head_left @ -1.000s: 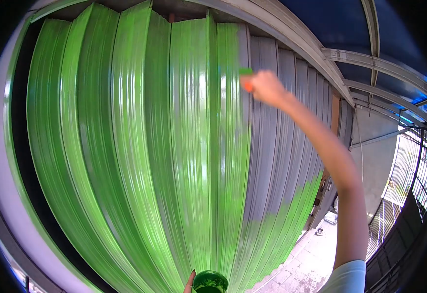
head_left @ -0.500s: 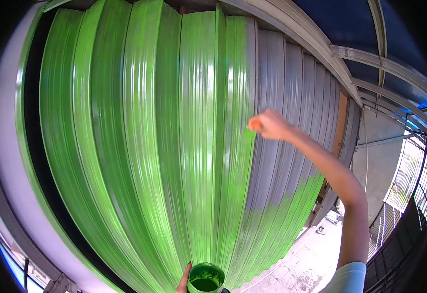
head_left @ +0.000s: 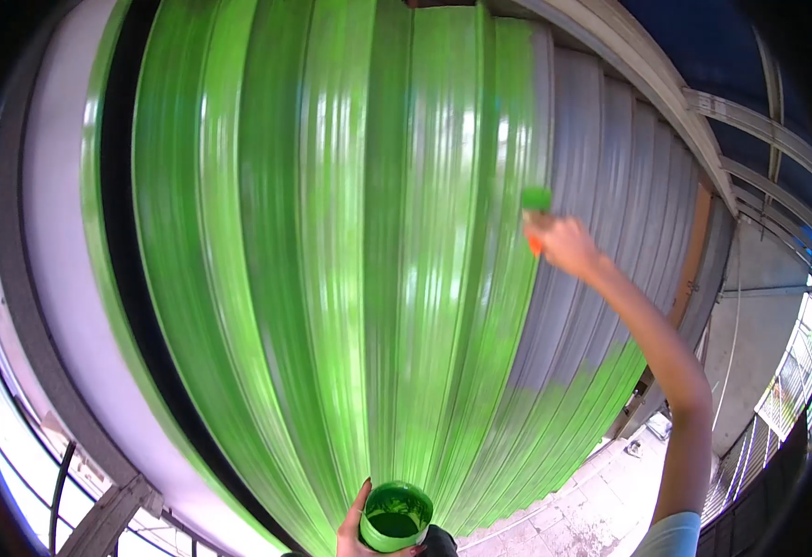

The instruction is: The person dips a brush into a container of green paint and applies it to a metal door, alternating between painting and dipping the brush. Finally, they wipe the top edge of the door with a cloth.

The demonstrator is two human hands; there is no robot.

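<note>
Your right hand (head_left: 568, 247)'s gripping the brush (head_left: 536, 200) by the green-grey edge; left hand (head_left: 350, 533)'s clamped round the paint pot (head_left: 396, 516).

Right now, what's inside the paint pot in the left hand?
The paint pot in the left hand holds green paint, with smears up its inner wall. The bottom is hidden under the paint, so depth can't be told.

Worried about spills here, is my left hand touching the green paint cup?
Touching: the head view shows your left hand against the side of the green paint cup, one finger up by its rim.
</note>
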